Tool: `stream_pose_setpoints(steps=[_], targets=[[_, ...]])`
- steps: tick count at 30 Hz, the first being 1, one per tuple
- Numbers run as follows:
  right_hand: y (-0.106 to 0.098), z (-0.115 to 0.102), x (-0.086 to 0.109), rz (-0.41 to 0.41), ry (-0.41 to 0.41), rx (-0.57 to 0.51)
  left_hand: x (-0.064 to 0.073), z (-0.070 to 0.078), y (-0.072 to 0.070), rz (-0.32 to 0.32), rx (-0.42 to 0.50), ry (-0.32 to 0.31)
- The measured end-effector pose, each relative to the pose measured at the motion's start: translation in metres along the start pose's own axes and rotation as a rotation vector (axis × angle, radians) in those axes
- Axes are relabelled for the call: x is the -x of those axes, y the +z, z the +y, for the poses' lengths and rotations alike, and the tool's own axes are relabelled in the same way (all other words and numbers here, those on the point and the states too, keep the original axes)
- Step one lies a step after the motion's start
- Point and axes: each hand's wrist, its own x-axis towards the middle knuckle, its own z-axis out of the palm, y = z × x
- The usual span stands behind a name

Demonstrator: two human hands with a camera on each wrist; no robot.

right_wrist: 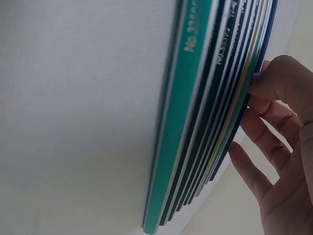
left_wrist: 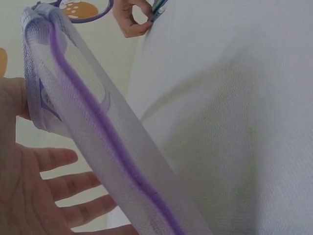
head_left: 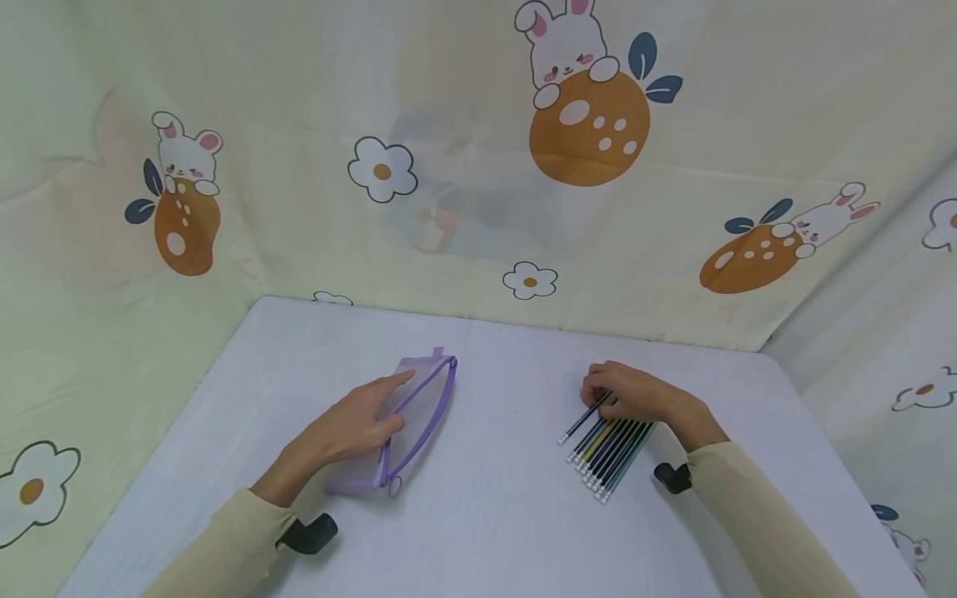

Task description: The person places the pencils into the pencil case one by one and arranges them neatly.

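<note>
On the left lies a translucent mesh pencil pouch (head_left: 419,415) with purple trim, its mouth gaping between two purple edges. My left hand (head_left: 359,423) rests on it, thumb near the mouth edge and index finger stretched over the mesh. In the left wrist view the other fingers (left_wrist: 73,186) are spread and straight beside the mesh. To the right, several pencils (head_left: 609,453) lie side by side, mostly dark, with green and yellow ones among them and white-tipped ends towards me. My right hand (head_left: 628,390) pinches a dark pencil (head_left: 579,426) at the row's left edge, slightly angled from the others.
The pouch and pencils lie on a white table (head_left: 493,523). A patterned curtain (head_left: 449,108) with rabbits and flowers hangs behind and at the sides. Dark wrist-worn cameras (head_left: 308,534) show below both cuffs.
</note>
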Motion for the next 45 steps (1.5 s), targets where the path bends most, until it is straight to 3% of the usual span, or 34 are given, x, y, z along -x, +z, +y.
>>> stream_pose_setpoints(steps=[20,24,31,38,45], targets=[[-0.001,-0.002,0.000,0.068,-0.125,0.091,-0.001,0.001,-0.002,-0.011,0.006,-0.002],[-0.001,-0.005,0.000,0.071,-0.135,0.197,-0.001,0.002,-0.002,-0.004,0.004,0.000],[-0.002,-0.011,0.000,0.116,-0.230,0.401,0.000,0.002,-0.002,-0.001,-0.002,0.002],[0.002,-0.009,0.003,0.189,-0.257,0.385,-0.001,0.001,-0.001,0.001,-0.004,0.011],[0.006,-0.004,0.004,0.350,-0.314,0.321,-0.002,-0.001,-0.001,0.004,-0.013,0.006]])
